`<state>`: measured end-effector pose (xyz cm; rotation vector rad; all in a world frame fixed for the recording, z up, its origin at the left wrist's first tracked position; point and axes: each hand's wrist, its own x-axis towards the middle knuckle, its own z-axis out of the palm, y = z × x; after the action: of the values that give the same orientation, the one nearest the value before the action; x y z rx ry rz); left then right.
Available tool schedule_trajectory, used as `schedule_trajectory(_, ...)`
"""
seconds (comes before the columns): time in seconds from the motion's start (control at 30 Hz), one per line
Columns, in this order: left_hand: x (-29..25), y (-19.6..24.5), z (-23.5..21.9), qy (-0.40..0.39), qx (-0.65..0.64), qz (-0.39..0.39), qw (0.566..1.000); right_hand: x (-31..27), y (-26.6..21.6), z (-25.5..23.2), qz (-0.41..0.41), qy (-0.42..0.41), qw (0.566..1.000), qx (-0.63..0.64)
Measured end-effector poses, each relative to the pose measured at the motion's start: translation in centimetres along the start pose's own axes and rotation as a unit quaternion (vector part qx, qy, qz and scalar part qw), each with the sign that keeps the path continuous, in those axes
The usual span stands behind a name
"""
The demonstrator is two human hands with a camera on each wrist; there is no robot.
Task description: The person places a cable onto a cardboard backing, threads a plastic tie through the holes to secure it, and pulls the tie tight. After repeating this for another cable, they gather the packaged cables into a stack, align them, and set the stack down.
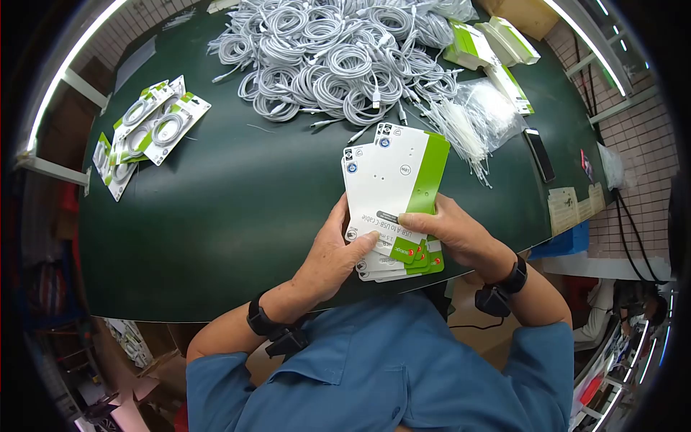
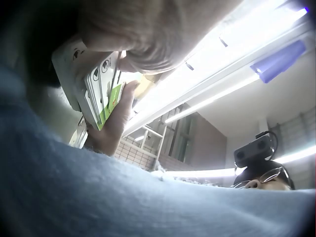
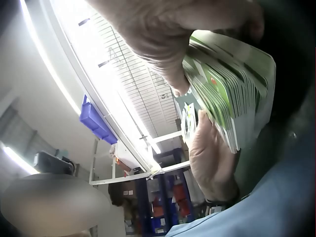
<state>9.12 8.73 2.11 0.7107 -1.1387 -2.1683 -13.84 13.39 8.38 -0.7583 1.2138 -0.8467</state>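
A thick stack of white and green printed cards, marked USB-A to USB-C cable, is held between both hands over the table. My left hand grips its left edge, with the thumb across the lower face. On the opposite side my right hand grips the green edge, its thumb lying on the printed label. The cards are fanned unevenly, and their lower ends stick out in steps. In the right wrist view the many layers of the card stack show edge-on. Fingers behind the stack are mostly hidden.
A large heap of coiled white cables covers the back of the dark green table. Carded cables lie at the left. White cable ties, a phone and more card stacks are at the right.
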Motion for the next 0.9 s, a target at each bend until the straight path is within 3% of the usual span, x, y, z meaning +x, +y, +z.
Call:
schedule_trajectory(0.17, -0.2, 0.3, -0.5, 0.019, 0.021, -0.004, 1.000, 0.6, -1.3, 1.4, -0.022, 0.035, 0.991, -0.128)
schedule_trajectory(0.37, 1.9, 0.9, -0.9, 0.048, 0.076, 0.103, 0.991, 0.0, -4.8, 1.0, -0.197, 0.075, 0.893, -0.397)
schedule_trajectory(0.47, 1.4, 2.3, -1.2, 0.200, 0.241, 0.243, 0.918, 0.0, -5.4, 0.0, -0.285, 0.098, 0.779, -0.549)
schedule_trajectory(0.53, 0.7, 3.7, -2.2, 0.212, 0.332, 0.306, 0.867, 0.5, -5.1, -1.2, -0.342, 0.112, 0.708, -0.608)
schedule_trajectory(0.67, 0.0, 6.7, -0.5, 0.153, 0.561, 0.395, 0.711, 2.0, -4.1, -2.1, -0.312, 0.078, 0.692, -0.646)
schedule_trajectory(0.77, 1.4, 7.2, 0.7, 0.086, 0.639, 0.339, 0.685, 2.7, -3.7, -2.0, -0.309, 0.044, 0.680, -0.663)
schedule_trajectory(0.8, 2.1, 6.7, 0.3, 0.081, 0.616, 0.323, 0.714, 3.0, -3.6, -2.1, -0.317, 0.039, 0.671, -0.669)
schedule_trajectory(0.9, 3.4, 4.3, -0.7, 0.130, 0.356, 0.272, 0.884, 2.9, -3.5, -3.0, -0.330, 0.034, 0.672, -0.662)
